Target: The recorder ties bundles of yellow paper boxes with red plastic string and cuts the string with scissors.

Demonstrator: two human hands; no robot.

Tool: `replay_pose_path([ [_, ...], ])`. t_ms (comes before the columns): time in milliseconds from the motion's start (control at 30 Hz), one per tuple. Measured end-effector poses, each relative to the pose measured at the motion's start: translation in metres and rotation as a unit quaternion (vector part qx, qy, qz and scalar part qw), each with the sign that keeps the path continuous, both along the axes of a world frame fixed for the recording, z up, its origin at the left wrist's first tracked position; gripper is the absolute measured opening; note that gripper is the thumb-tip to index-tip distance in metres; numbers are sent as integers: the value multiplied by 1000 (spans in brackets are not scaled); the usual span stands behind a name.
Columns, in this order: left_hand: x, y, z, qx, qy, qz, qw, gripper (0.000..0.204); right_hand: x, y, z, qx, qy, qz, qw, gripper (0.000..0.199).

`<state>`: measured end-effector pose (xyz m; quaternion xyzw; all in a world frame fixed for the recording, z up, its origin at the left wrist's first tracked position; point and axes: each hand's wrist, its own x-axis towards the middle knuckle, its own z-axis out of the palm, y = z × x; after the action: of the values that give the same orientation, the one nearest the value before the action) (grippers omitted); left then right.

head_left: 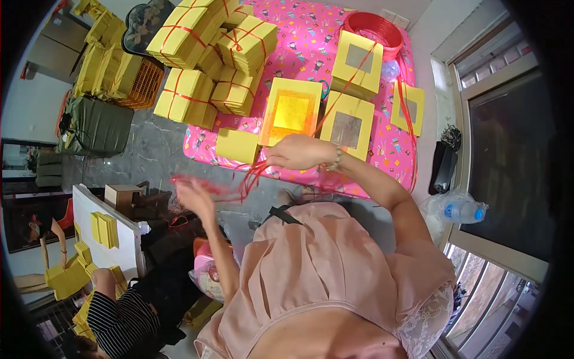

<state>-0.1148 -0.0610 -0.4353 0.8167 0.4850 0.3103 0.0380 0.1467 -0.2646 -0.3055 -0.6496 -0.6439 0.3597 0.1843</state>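
Strands of red plastic ribbon [253, 175] stretch between my hands in front of the table's near edge. My right hand [299, 151] is closed around a bunch of them, its wrist wearing a beaded bracelet [337, 158]. Lower and to the left, my left hand [194, 197] grips the other end, with hand and ribbon somewhat blurred by motion. Just beyond my right hand lies a yellow paper stack with an orange and gold square [292, 110]. Beside it are stacks with silver squares [347, 129] and a plain yellow stack [237, 145]. One strand runs up to a red ribbon coil [373, 33].
Yellow bundles tied with red ribbon [185, 96] are piled on the pink patterned tablecloth [302, 36]. To the right are a window [508, 137] and a bagged plastic bottle [463, 212]. At lower left, a person in a striped top [122, 323] works with yellow paper by a white board [107, 224].
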Motion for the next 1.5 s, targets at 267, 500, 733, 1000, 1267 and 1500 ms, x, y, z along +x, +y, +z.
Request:
replay_pose_path([
  [267,83,-100,98,-381,-189,-272,863,42,-24,35,23,21,-44,40,998,33],
  [500,38,-65,73,-289,-305,-147,895,43,33,6,34,22,49,128,990,40],
  [733,-50,4,7,-209,-285,1,935,49,77,-25,45,-22,89,54,994,35],
  [1000,2,-11,39,-45,-1,-153,987,36,28,9,58,-7,-112,61,992,30],
  [1267,82,-96,99,-569,-230,-301,730,45,-8,38,54,-3,-102,135,986,30],
  [1500,16,-29,54,-378,-263,1,888,56,69,-2,50,-6,59,125,990,38],
])
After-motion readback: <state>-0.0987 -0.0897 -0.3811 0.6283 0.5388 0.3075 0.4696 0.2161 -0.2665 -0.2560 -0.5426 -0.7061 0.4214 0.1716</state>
